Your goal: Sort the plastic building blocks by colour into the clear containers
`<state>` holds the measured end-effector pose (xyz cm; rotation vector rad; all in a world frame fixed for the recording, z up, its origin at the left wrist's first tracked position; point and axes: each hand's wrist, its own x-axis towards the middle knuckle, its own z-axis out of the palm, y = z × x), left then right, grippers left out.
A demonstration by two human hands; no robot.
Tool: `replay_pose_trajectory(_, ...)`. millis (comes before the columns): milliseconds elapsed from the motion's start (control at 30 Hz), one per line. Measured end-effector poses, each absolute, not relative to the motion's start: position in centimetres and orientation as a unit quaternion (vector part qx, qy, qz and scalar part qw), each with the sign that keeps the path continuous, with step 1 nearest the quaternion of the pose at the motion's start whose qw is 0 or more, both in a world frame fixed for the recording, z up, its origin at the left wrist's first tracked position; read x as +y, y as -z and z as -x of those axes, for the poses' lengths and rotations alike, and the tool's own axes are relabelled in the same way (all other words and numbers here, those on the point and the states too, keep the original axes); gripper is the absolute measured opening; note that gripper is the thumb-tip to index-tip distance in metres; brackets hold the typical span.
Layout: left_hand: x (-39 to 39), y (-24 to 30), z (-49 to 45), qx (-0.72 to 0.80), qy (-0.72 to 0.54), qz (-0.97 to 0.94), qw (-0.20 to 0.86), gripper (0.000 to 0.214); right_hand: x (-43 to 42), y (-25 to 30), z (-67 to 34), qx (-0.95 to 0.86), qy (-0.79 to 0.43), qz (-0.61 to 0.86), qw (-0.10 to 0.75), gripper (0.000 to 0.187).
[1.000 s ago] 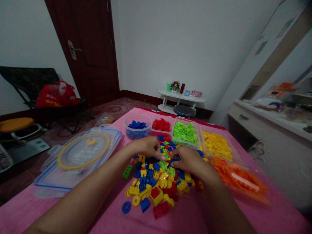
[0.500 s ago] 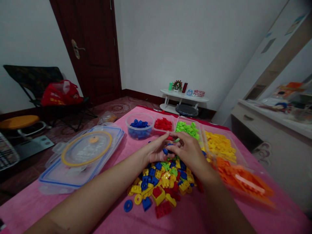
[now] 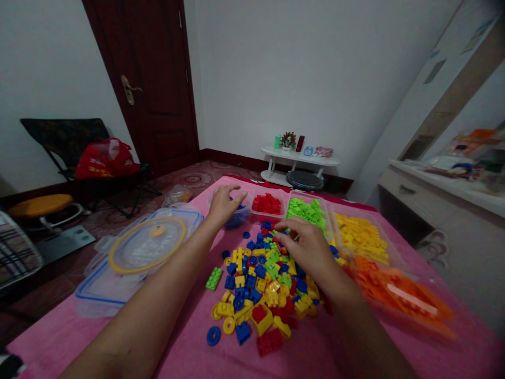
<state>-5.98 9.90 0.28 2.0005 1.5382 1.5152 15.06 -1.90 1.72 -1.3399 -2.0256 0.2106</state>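
My left hand (image 3: pixel 226 204) is over the round clear bowl (image 3: pixel 236 220) of blue blocks, hiding much of it. Its fingers are spread and I see nothing held in them. Above the far part of a mixed pile of toy building blocks (image 3: pixel 260 284) is my right hand (image 3: pixel 305 245), fingers bent and thumb slightly apart, tips close to the small blocks. No block shows clearly between them. Yellow, blue, red and green pieces make up the pile, with some wheel-like rings. A green block (image 3: pixel 213 278) lies apart at its left edge.
Behind the pile stand containers of red blocks (image 3: pixel 267 203), green blocks (image 3: pixel 307 212) and yellow blocks (image 3: pixel 361 237). Orange blocks (image 3: pixel 398 289) fill a container at the right. Stacked clear lids (image 3: pixel 94 281) lie at the left on the pink cloth (image 3: pixel 189 347).
My hands have separated. The left one, which was cupped with blue pieces above the pile, has moved left and away to the bowl. My right hand stays over the pile.
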Motion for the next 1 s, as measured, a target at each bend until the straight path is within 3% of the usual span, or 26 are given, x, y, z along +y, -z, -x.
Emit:
replay_pose_trajectory(133, 9.1, 0.4, 5.2, 0.494, -0.411, -0.763, 0.066, 0.022, -2.3, -0.1, -14.6, -0.835, -0.111, 0.497, 0.208, 0.024)
replay_pose_trajectory(267, 7.5, -1.2, 4.1, 0.463, -0.342, -0.814, 0.082, 0.019, -2.2, 1.3, -15.1, -0.835, -0.117, 0.520, 0.139, 0.026)
replay_pose_trajectory(567, 5.3, -3.0, 3.8, 0.433, -0.230, -0.858, 0.154, 0.015, -1.0, 0.4, -16.0, -0.790, -0.088, 0.591, 0.139, 0.022)
replay_pose_trajectory(767, 4.1, -1.9, 3.1, 0.322, -0.036, -0.893, 0.313, 0.014, -2.4, -0.7, -15.6, -0.823, -0.083, 0.550, 0.114, 0.023)
replay_pose_trajectory(867, 2.9, -1.1, 1.8, 0.313, 0.005, -0.906, 0.285, 0.020, -2.2, -0.3, -16.0, -0.816, -0.100, 0.563, 0.082, 0.022)
replay_pose_trajectory(1000, 2.2, 0.2, 0.5, 0.330, -0.052, -0.914, 0.231, 0.018, -1.6, 0.4, -16.6, -0.800, -0.039, 0.591, 0.096, 0.025)
